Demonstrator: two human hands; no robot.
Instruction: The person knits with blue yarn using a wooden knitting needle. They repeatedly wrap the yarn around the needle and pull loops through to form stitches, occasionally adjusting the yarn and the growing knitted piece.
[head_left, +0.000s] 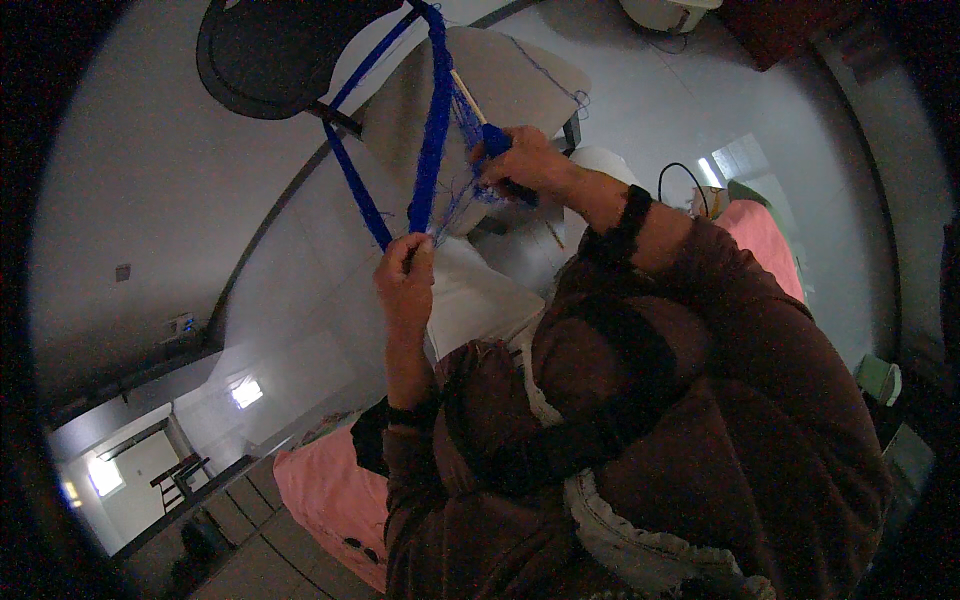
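My left hand (405, 277) is closed around the lower end of a deep-blue woven band (431, 142). The band runs up from my fist, and a narrower blue strap (352, 169) slants up beside it past a dark bar. In my right hand (529, 161) is a blue bundle (495, 141), perhaps wound thread. A thin pale stick (469, 96) reaches from the bundle towards the band. Loose blue threads (465, 124) hang between the band and my right hand. The fingers hide part of the bundle.
A black chair back (270, 64) stands at the upper left, near a beige-covered surface (510, 75) with a loose thread (551, 71) over it. Pale cloth (480, 292) lies over my lap. Pink fabric (330, 480) shows beside me. A white container (667, 11) is at the top.
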